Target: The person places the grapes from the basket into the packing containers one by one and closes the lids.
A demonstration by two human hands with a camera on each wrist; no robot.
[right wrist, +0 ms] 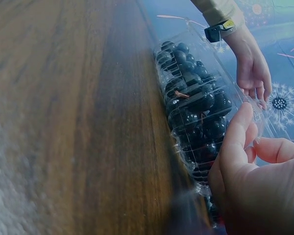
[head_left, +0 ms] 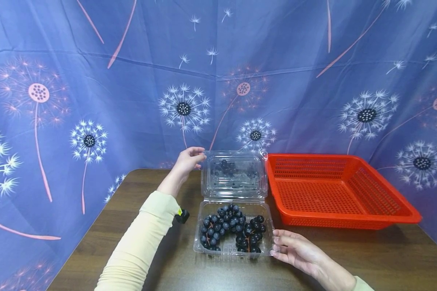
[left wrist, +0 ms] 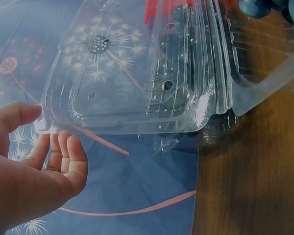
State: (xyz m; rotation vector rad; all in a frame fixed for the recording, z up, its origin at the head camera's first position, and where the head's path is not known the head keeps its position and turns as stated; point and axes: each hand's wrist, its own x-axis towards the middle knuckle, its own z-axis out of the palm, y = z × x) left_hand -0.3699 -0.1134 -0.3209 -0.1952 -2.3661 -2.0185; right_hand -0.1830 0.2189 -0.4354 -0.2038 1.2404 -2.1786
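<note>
A clear plastic clamshell box (head_left: 227, 253) stands on the table with its lid (head_left: 234, 180) raised at the back. Two bunches of dark grapes lie inside: a larger bunch (head_left: 225, 222) at left and a smaller bunch (head_left: 253, 232) at right. My left hand (head_left: 185, 162) pinches the lid's upper left corner between thumb and fingers; the left wrist view shows this hand (left wrist: 44, 166) at that corner. At the front right corner of the base, my right hand (head_left: 300, 252) grips the rim. In the right wrist view the grapes (right wrist: 201, 112) show through the box wall.
A red perforated plastic basket (head_left: 349, 220) sits to the right, close beside the box. Behind the brown wooden table (head_left: 113, 226) hangs a blue dandelion-print cloth (head_left: 138, 101). A small black device (head_left: 182, 216) is at my left wrist.
</note>
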